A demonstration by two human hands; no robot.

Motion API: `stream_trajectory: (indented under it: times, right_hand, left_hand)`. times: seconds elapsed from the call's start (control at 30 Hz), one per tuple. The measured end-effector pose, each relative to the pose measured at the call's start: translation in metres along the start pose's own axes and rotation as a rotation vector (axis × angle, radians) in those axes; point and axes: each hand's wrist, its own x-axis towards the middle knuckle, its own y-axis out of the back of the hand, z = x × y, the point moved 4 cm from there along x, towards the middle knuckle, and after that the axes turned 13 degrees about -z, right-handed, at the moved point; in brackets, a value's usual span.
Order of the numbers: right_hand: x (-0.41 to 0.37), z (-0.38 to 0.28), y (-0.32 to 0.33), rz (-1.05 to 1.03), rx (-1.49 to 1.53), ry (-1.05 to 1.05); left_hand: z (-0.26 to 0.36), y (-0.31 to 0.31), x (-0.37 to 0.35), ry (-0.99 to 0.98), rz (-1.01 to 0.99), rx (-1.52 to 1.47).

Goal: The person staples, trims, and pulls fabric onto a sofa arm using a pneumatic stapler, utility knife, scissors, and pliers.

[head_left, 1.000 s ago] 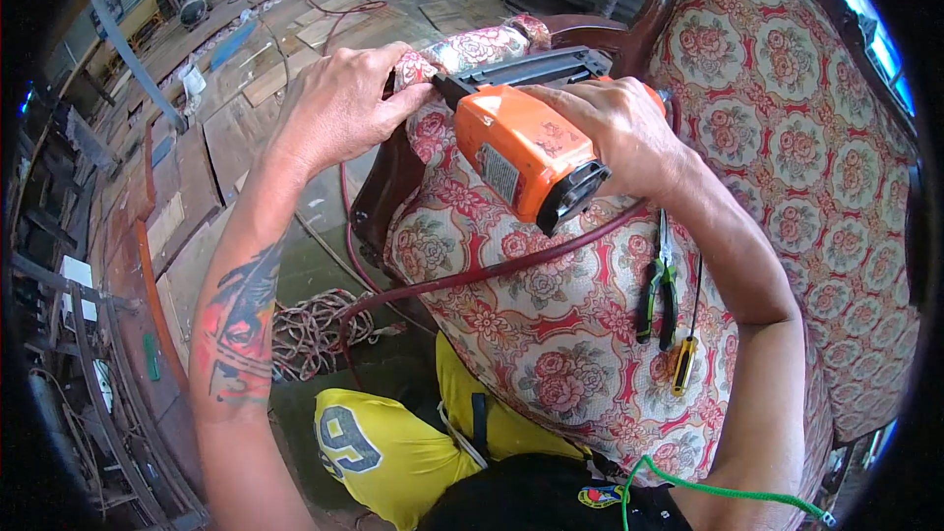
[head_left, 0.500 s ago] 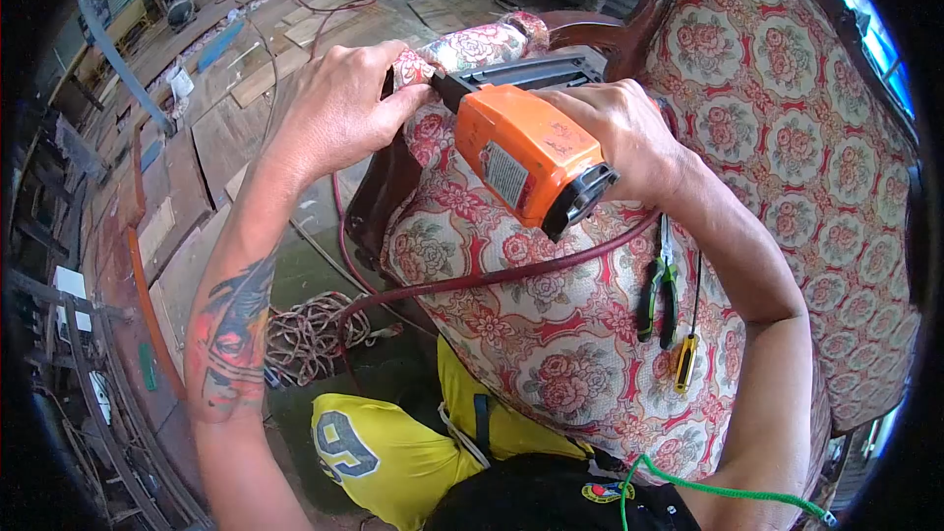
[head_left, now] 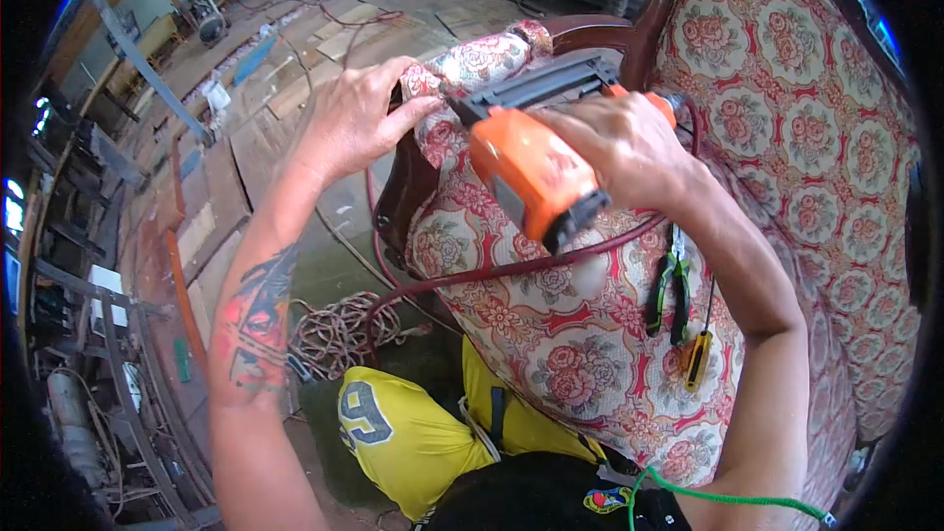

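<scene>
My right hand (head_left: 624, 147) is wrapped around the handle of an orange and black air staple gun (head_left: 536, 172), slightly blurred. The gun's nose is close to the front end of a floral-covered armrest (head_left: 482, 57); whether it touches is hard to tell. My left hand (head_left: 359, 123) grips that same armrest end, thumb on the near side and fingers over the top, pinching the floral fabric (head_left: 421, 81). A dark red air hose (head_left: 511, 270) runs from the gun across the floral seat (head_left: 570, 364) of the wooden armchair.
On the seat lie green-black pliers (head_left: 671, 290) and a yellow-handled screwdriver (head_left: 699, 359). The floral backrest (head_left: 787, 118) rises at right. A coiled rope (head_left: 344, 334) is on the floor by my knee. Wooden boards (head_left: 236, 167) cover the floor at left.
The view has shifted a little, so the chair appears further right. The staple gun has tilted slightly, showing more of its magazine. Both hands keep their grips.
</scene>
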Motion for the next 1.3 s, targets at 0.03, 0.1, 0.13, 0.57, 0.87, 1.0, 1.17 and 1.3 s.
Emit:
stream_trajectory:
  times: [0.03,0.1,0.13,0.57,0.87,1.0,1.17,1.3]
  right_hand:
    - [-0.009,-0.004,-0.001,-0.014,-0.013,0.006]
    - [-0.028,-0.006,-0.009,-0.068,-0.058,-0.002]
    - [-0.037,-0.006,-0.016,-0.109,-0.093,-0.019]
    - [-0.081,0.020,-0.071,-0.167,0.115,-0.077]
    - [-0.081,0.017,-0.067,-0.194,0.128,-0.128]
    - [-0.080,0.017,-0.065,-0.259,0.132,-0.153]
    - [-0.081,0.019,-0.072,-0.254,0.099,-0.122]
    - [-0.073,0.013,-0.051,-0.231,-0.066,-0.045]
  left_hand:
    - [0.000,-0.002,-0.001,-0.009,0.055,0.057]
    - [0.006,-0.003,-0.004,-0.021,0.147,0.085]
    - [0.010,-0.004,-0.006,-0.019,0.137,0.104]
    - [0.051,-0.036,-0.014,0.384,0.586,0.251]
    - [0.051,-0.046,-0.013,0.410,0.588,0.291]
    - [0.048,-0.054,-0.015,0.400,0.682,0.333]
    - [0.047,-0.057,-0.022,0.368,0.746,0.247]
    - [0.039,-0.062,-0.031,0.295,0.782,0.220]
